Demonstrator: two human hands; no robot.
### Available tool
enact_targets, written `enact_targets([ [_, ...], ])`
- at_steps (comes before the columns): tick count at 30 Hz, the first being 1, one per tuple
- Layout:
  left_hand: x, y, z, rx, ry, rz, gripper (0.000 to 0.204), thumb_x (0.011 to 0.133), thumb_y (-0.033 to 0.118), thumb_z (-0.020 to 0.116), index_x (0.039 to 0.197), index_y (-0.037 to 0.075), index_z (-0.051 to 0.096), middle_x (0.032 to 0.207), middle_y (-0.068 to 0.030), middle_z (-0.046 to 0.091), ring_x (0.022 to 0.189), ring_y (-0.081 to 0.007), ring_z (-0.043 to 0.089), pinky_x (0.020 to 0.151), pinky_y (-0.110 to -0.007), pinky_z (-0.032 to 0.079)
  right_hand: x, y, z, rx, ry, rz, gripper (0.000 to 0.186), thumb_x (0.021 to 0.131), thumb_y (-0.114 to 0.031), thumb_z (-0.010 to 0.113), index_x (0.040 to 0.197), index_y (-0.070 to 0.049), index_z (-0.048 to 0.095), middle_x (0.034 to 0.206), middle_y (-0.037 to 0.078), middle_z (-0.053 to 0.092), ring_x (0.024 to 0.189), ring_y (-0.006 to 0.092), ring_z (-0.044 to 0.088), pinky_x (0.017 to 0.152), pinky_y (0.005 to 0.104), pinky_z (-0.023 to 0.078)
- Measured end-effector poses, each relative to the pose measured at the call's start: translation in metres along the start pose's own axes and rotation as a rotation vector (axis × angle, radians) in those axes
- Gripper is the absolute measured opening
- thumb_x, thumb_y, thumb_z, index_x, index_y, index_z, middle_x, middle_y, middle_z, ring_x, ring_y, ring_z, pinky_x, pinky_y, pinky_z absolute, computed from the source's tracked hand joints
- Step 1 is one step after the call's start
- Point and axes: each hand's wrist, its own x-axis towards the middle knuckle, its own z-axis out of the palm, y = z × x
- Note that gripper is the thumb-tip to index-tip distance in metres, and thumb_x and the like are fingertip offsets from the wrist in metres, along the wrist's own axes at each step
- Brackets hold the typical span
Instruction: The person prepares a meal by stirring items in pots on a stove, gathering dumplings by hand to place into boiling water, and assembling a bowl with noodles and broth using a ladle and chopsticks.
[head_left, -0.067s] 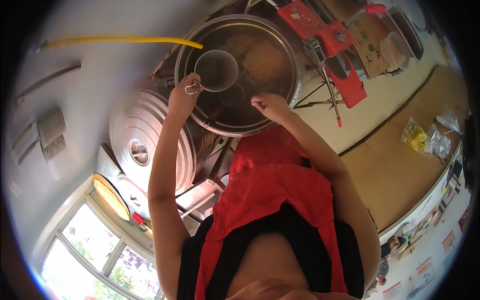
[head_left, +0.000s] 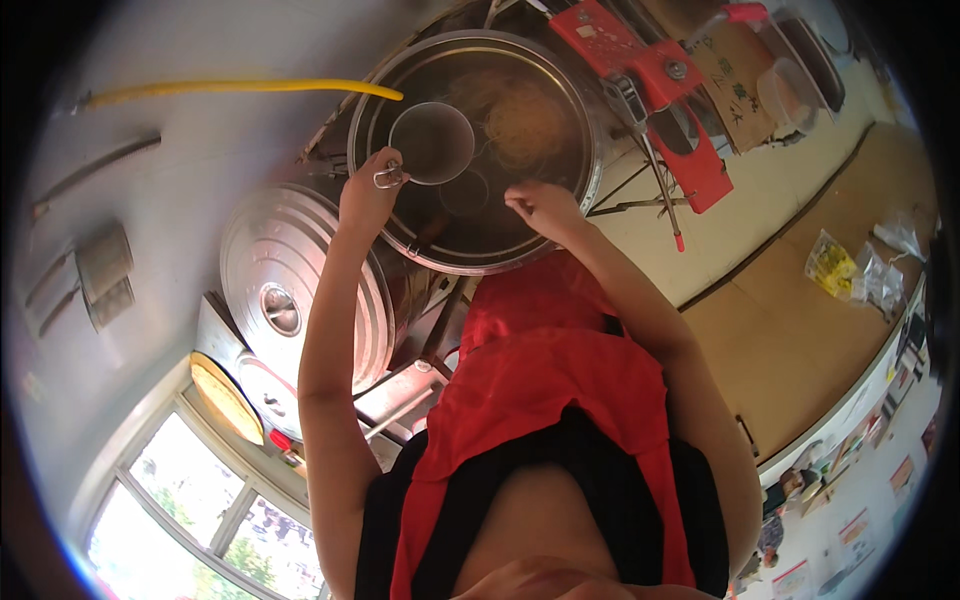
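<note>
A wide metal pot [head_left: 588,170] of dark, steaming liquid stands in front of me, with a pale clump of noodles [head_left: 525,125] in its far right part. My left hand [head_left: 370,190], at the pot's left rim, grips the metal handle of a round, deep metal scoop [head_left: 432,142]. The scoop is over the liquid, and what it holds is too dim to make out. My right hand [head_left: 548,212] hovers over the near right rim with fingers pinched together; whatever is between them does not show. A faint ring shows in the liquid between my hands.
A yellow hose [head_left: 240,86] reaches from the left wall to the pot's far left edge. Left of my left arm rests a large metal lid [head_left: 255,280]. A red hand-operated press [head_left: 660,85] stands at the far right, beside a brown counter [head_left: 800,330] with plastic bags [head_left: 875,285].
</note>
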Motion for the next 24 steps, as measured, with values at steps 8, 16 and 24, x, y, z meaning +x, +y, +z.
enact_targets([
  [8,0.037,-0.014,0.048,0.095,-0.086,0.018,0.015,0.086,0.019,0.056,0.100,0.013,0.054,0.100,-0.0117,0.062,0.094,-0.0358,0.059,0.075,-0.044,0.047,-0.013,-0.015,-0.049,0.024,0.282,0.121,0.010,0.088,-0.025,0.059,0.094,-0.017,0.064,0.083,0.005,0.061,0.068,0.0284,0.062,0.057,0.0391,0.048],
  [16,0.071,-0.018,0.087,0.222,-0.188,0.002,0.022,0.084,0.019,0.059,0.105,0.013,0.054,0.103,-0.0131,0.063,0.098,-0.0340,0.060,0.079,-0.044,0.048,-0.029,-0.047,-0.063,-0.030,0.468,0.166,0.005,0.085,-0.018,0.063,0.088,-0.014,0.061,0.078,0.007,0.059,0.057,0.0283,0.060,0.050,0.0376,0.049],
  [24,0.118,-0.012,0.135,0.431,-0.228,0.041,0.026,0.082,0.015,0.061,0.104,0.006,0.053,0.098,-0.0174,0.065,0.095,-0.0353,0.062,0.078,-0.046,0.050,0.003,-0.012,-0.046,-0.101,0.377,0.348,0.017,0.075,-0.007,0.061,0.092,-0.012,0.061,0.086,0.014,0.060,0.071,0.0321,0.063,0.061,0.0413,0.052],
])
